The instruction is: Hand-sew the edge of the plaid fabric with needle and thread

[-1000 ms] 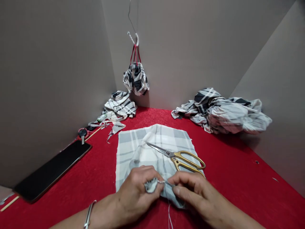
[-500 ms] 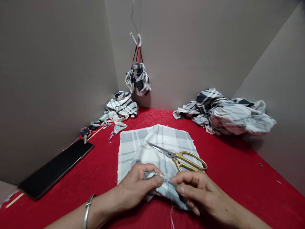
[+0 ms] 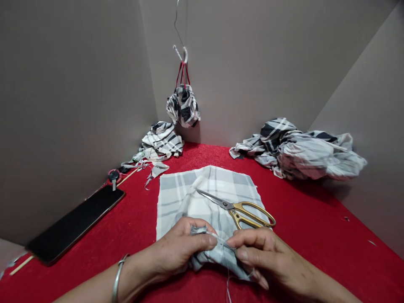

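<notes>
The left hand (image 3: 179,248) and right hand (image 3: 261,256) pinch closed on a gathered fold of the checked cloth square (image 3: 176,202) at lower centre, a thread (image 3: 227,277) hanging below. This seems a stitching step; next it needs the thread pulled through. Nearby lie one pair of scissors (image 3: 241,212), one phone (image 3: 75,223), and three plaid bundles (image 3: 299,151).

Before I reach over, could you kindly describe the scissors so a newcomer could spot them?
On the red table top, find the grey-checked cloth square in front of the person. The scissors rest on it just beyond the right hand; their gold handles stand out from all the fabric around.
</notes>
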